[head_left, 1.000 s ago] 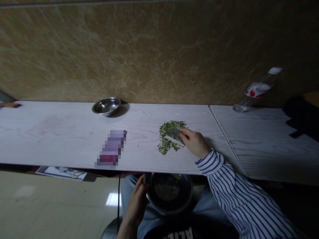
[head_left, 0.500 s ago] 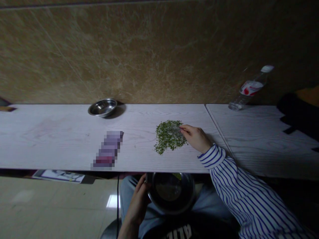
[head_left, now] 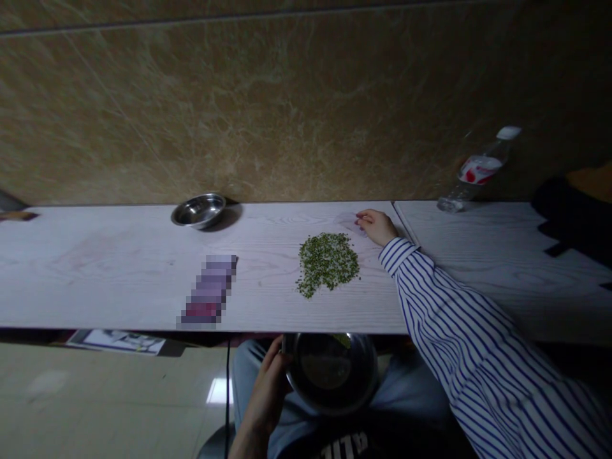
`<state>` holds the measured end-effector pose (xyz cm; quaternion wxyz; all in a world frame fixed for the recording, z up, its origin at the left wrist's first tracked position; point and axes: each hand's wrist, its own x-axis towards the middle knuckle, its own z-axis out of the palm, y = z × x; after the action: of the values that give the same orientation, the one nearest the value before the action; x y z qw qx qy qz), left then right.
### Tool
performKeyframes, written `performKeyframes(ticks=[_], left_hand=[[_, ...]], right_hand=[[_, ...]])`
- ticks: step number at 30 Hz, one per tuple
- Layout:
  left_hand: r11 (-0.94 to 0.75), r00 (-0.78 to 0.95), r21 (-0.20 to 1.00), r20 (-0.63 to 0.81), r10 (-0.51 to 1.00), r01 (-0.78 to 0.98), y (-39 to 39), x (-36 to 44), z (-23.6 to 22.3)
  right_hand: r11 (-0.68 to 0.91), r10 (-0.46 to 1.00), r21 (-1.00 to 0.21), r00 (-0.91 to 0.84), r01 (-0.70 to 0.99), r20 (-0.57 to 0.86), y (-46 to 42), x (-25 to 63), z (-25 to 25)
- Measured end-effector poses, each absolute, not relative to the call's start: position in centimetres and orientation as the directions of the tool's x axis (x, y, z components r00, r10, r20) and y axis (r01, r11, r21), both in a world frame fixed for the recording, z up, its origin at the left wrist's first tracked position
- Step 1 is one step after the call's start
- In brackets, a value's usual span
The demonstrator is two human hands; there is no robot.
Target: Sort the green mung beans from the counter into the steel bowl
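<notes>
My right hand [head_left: 375, 226] pinches a thin, see-through plastic piece [head_left: 345, 220] by its right edge, just above the table surface or touching it; I cannot tell which. Right in front of it, toward me, small green beans [head_left: 328, 262] lie spread in a loose patch. Below the table edge, my left hand [head_left: 272, 382] grips the left rim of a metal bowl [head_left: 329, 401] over my lap. A few green bits show inside this bowl at its far side, partly cut off by the table edge.
A small steel bowl [head_left: 199, 212] stands by the wall on the left. Nearer me lies a blurred-out flat object [head_left: 210, 290]. At the right, a clear plastic bottle [head_left: 478, 171] stands on the whitish table [head_left: 268, 236], with a dark item [head_left: 568, 217] beyond it.
My right hand has moved away from me with the plastic piece, from over the green beans to the bare table behind them. My left hand still holds the bowl.
</notes>
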<state>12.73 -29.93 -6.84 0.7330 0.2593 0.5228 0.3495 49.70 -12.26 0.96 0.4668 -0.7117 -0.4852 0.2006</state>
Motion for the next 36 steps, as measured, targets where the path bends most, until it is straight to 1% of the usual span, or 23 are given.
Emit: performKeyframes(ticks=[5,12,22,25,30,36], left_hand=[[0.649,0.181,0.721,-0.623,0.761,-0.244,-29.9,13.1,-6.1],[0.623,0.172,0.730,-0.600,0.781,-0.280,-30.2,13.8,-6.0],[0.635,0.192,0.718,-0.606,0.772,-0.285,-30.7,14.6,-5.6],[0.633,0.191,0.727,-0.604,0.773,-0.264,-30.8,14.6,-5.4],[0.628,0.205,0.729,-0.594,0.778,-0.271,-30.9,14.4,-5.2],[0.625,0.228,0.732,-0.582,0.781,-0.271,-30.9,14.3,-5.2]], right_hand=[[-0.130,0.895,-0.899,0.439,0.418,0.074,-12.2,50.1,0.9],[-0.144,0.932,-0.935,0.362,0.325,-0.017,-14.5,49.0,1.4],[-0.118,0.956,-0.948,0.293,0.295,-0.028,-17.7,46.8,2.0],[-0.117,0.946,-0.944,0.324,0.309,-0.011,-17.7,47.3,2.2],[-0.149,0.906,-0.930,0.423,0.337,0.008,-16.6,48.8,1.9],[-0.157,0.918,-0.929,0.395,0.336,-0.012,-17.2,48.1,1.1]])
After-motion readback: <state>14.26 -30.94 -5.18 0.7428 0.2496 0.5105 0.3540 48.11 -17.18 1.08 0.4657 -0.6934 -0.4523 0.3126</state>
